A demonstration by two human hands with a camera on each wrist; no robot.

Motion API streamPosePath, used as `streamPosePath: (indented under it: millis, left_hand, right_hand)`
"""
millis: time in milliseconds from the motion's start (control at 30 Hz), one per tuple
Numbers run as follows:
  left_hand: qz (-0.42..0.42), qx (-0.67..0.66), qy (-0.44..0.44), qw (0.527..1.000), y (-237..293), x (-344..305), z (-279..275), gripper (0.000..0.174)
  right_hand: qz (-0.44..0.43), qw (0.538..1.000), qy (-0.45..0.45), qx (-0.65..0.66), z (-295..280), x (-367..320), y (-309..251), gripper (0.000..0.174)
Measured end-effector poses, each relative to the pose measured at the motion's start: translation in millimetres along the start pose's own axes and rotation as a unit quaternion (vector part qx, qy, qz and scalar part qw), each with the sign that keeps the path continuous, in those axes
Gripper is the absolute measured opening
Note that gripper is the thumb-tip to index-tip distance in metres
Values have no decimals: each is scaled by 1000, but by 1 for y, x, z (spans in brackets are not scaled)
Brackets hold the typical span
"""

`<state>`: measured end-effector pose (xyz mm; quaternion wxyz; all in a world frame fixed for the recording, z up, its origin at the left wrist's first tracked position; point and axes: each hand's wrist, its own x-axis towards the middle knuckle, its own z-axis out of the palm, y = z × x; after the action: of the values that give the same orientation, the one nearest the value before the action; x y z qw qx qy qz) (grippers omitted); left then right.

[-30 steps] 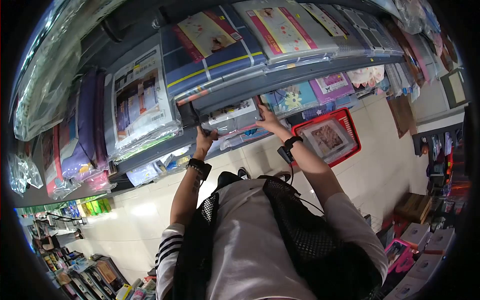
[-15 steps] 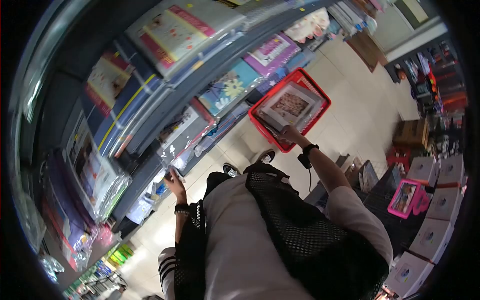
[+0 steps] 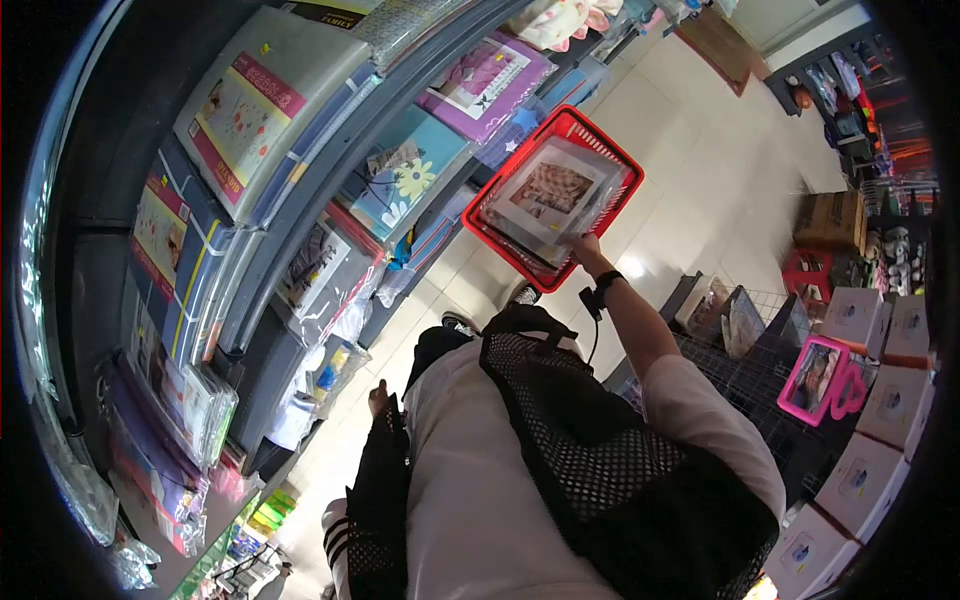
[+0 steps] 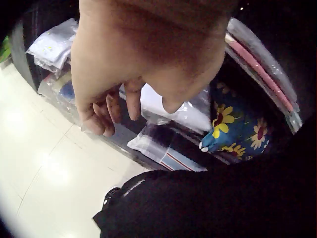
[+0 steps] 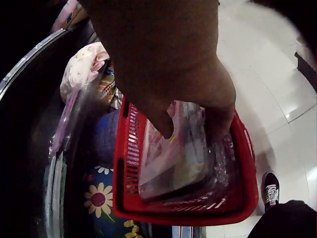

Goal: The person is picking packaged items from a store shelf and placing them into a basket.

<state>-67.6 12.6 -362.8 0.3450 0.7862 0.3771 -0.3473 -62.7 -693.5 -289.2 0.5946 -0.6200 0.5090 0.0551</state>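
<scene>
My right hand (image 3: pixel 588 250) is at the near end of a red shopping basket (image 3: pixel 630 185) on the floor. It pinches the edge of a flat, clear-wrapped package (image 3: pixel 555 190) with a brown patterned picture on its label. In the right wrist view the thumb lies on the wrapping (image 5: pixel 173 168) and the fingers go over the far edge, partly hidden. My left hand (image 3: pixel 378 400) hangs beside my body, near the lower shelf. Its fingers are loosely bent with nothing in them, as the left wrist view of the hand (image 4: pixel 148 64) shows.
Shelves on the left hold wrapped bedding, with a purple package (image 3: pixel 490 85) and a blue flowered package (image 3: pixel 405 180) on the lower level. Tiled floor (image 3: pixel 690 170) lies around the basket. At right stand a black wire rack (image 3: pixel 740 390), white boxes (image 3: pixel 860 480) and a brown carton (image 3: pixel 830 220).
Both hands have left the grey package on the lower shelf. The right hand moved to the basket and took hold of the package there; the left dropped to my side. The view turned right.
</scene>
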Motion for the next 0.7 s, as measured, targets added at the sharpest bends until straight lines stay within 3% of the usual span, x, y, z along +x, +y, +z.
streamPosePath:
  millis: [33, 133, 200, 233, 267, 333, 367, 400, 467, 500, 600, 667, 700]
  left_hand:
    - [31, -93, 46, 994, 7, -6, 7, 44]
    - [50, -164, 29, 985, 72, -67, 10, 42]
    - [123, -164, -11, 979, 90, -82, 13, 55]
    - [131, -173, 23, 976, 99, -104, 18, 35]
    - [125, -176, 31, 976, 101, -111, 23, 35]
    - [137, -152, 44, 978, 94, -124, 32, 36]
    - [146, -130, 57, 979, 89, -136, 38, 36]
    - [137, -133, 65, 979, 82, -149, 42, 36]
    - [115, -115, 52, 985, 67, -172, 51, 36]
    - [76, -127, 40, 988, 50, -171, 55, 33]
    - [20, -174, 22, 984, 24, -203, 63, 29]
    - [-5, -170, 21, 985, 11, -212, 66, 27]
    - [-8, -186, -1, 982, 4, -216, 65, 27]
  right_hand:
    - [-6, 999, -12, 34, 2, 5, 0, 24]
    - [-4, 997, -20, 75, 3, 15, -5, 24]
    - [3, 997, -16, 79, 3, 11, -22, 23]
    - [-3, 998, 56, -17, 4, 6, -35, 23]
    - [-11, 985, 127, -114, 5, 4, -43, 23]
    - [-24, 996, 71, -55, 13, 60, -2, 33]
    - [-35, 999, 24, 9, 17, 64, -3, 45]
    - [-32, 999, 14, 3, 15, 65, -2, 45]
    - [-261, 958, -65, -100, 4, 59, -16, 19]
    - [-20, 972, -145, 186, 4, 53, -32, 20]
    - [64, 959, -128, 245, 2, 53, -47, 25]
    - [30, 964, -162, 210, -6, 88, -15, 28]
    - [-57, 977, -171, 118, -9, 106, -1, 30]
